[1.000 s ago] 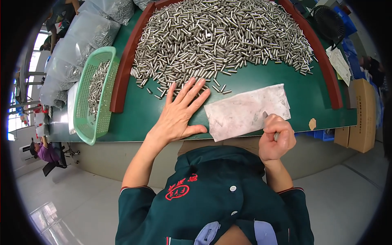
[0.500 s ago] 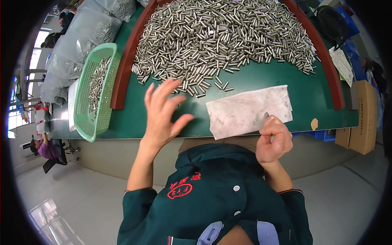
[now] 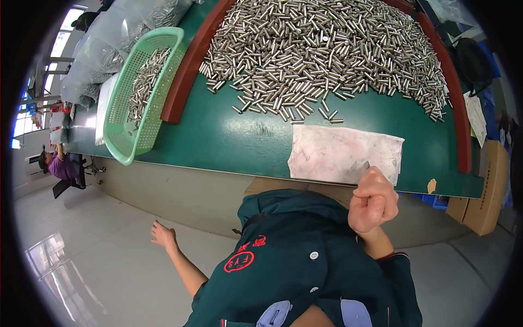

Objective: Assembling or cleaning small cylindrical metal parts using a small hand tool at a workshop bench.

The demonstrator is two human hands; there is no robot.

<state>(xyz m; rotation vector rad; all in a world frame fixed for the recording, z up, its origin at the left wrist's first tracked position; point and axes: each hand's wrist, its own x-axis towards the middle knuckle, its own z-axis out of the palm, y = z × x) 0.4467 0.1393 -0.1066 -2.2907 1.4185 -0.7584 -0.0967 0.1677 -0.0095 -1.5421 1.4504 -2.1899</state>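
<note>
My left hand (image 3: 164, 235) is out to the left of my body, past the table's front edge and over the floor. Its fingers are apart, with nothing in them. Closed in a fist, my right hand (image 3: 375, 201) is at the near edge of a stained white cloth (image 3: 343, 150). A small dark tip (image 3: 366, 164) shows just beyond its fingers; whatever else the fist holds is hidden. Beyond the cloth, a wide heap of short shiny metal pins (image 3: 332, 54) covers the green table (image 3: 234, 141), a few lying loose at its near side.
Red-brown rails (image 3: 190, 71) border the heap on both sides. A green plastic basket (image 3: 117, 131) with pins stands left, near clear bags (image 3: 103, 54) of pins. At right are a black fan (image 3: 473, 65), papers (image 3: 475, 117) and a cardboard box (image 3: 486, 188). Another person (image 3: 61, 165) sits far left.
My left hand has swung from above the table, near the pins, down and left beside my body. My right hand stays closed near the cloth. The view has shifted slightly.
</note>
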